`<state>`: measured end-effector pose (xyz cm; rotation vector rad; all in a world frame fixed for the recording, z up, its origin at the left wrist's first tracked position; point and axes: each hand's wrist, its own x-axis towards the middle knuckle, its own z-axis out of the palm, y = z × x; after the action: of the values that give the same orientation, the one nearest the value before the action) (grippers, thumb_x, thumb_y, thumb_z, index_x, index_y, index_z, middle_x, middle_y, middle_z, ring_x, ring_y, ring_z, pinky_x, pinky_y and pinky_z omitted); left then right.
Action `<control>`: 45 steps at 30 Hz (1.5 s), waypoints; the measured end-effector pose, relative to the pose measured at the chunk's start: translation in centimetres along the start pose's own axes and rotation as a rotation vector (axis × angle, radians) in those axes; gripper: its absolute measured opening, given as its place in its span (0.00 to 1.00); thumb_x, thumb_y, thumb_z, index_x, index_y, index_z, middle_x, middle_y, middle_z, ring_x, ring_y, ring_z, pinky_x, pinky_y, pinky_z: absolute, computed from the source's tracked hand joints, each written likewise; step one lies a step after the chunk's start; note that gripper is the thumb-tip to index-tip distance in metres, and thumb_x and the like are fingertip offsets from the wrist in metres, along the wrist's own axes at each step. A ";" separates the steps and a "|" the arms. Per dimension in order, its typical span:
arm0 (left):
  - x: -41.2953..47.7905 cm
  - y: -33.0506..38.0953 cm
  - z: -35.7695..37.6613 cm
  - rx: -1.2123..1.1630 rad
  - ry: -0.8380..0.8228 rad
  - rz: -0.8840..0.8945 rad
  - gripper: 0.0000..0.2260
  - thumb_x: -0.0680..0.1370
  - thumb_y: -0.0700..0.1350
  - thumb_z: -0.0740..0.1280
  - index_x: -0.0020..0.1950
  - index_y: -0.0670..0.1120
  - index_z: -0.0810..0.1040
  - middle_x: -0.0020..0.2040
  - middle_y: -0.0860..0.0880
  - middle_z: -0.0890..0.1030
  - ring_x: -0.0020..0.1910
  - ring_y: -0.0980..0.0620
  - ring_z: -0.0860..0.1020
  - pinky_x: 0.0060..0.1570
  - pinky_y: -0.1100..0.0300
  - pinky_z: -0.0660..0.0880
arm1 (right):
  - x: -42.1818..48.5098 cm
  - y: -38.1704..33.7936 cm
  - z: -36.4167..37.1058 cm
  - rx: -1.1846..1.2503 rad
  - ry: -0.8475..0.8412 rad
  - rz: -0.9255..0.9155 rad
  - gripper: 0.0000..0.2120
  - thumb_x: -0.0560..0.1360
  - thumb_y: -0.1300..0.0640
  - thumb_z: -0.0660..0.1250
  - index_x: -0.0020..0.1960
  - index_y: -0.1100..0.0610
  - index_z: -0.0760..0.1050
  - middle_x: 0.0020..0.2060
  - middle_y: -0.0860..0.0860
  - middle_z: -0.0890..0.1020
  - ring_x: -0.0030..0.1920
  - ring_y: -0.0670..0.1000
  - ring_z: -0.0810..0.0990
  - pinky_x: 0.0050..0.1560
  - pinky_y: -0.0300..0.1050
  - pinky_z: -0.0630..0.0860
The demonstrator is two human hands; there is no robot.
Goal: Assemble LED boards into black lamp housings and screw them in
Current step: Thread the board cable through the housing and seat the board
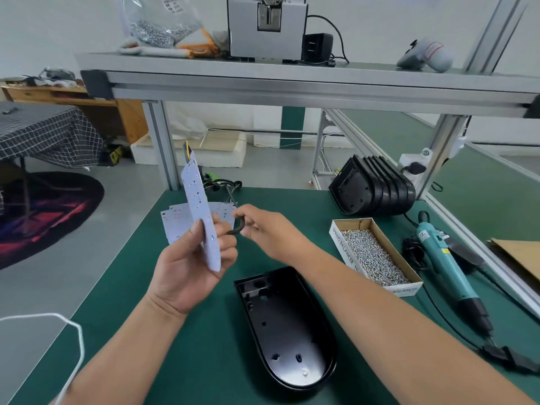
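Observation:
My left hand [190, 264] grips a white LED board [198, 209] by its lower end and holds it upright above the green mat, coloured wires sticking out of its top. My right hand [263, 232] pinches a curved black cable [238, 228] that runs to the board. An open black lamp housing [286, 325] lies on the mat in front of me, hollow side up. More LED boards [175, 220] lie flat behind my left hand.
A stack of black housings [374, 185] stands at the back right. A cardboard box of screws [374, 255] sits right of my hands, with a teal electric screwdriver [450, 267] and its cord beyond it. An aluminium shelf frame [292, 83] spans overhead. The mat edge runs along the left.

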<state>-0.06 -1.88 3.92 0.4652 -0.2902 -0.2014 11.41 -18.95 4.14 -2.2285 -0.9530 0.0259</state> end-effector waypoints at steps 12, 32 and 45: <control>0.5 -0.2 -1.7 0.046 0.241 0.048 0.07 0.74 0.44 0.79 0.47 0.46 0.82 0.40 0.51 0.76 0.35 0.54 0.75 0.34 0.62 0.75 | 6.4 1.2 0.4 0.242 0.345 0.134 0.13 0.85 0.62 0.56 0.62 0.53 0.78 0.43 0.43 0.80 0.42 0.45 0.75 0.47 0.43 0.71; 1.1 -0.2 -2.4 0.113 0.515 0.146 0.08 0.75 0.47 0.74 0.48 0.43 0.81 0.40 0.46 0.80 0.40 0.47 0.82 0.39 0.55 0.81 | -1.9 0.6 -3.5 -0.087 0.527 -0.347 0.04 0.82 0.57 0.69 0.52 0.56 0.83 0.42 0.49 0.80 0.42 0.53 0.79 0.43 0.54 0.78; -0.1 0.2 0.2 0.298 0.361 -0.165 0.08 0.78 0.45 0.64 0.41 0.46 0.80 0.32 0.52 0.68 0.24 0.57 0.68 0.18 0.67 0.67 | -7.0 2.9 -3.7 -0.237 0.664 -0.086 0.06 0.79 0.52 0.68 0.54 0.52 0.81 0.44 0.45 0.73 0.33 0.47 0.71 0.35 0.46 0.73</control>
<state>-0.22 -1.78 4.12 0.8099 0.0752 -0.2315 9.12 -27.01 3.45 -2.1650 -0.6953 -0.8489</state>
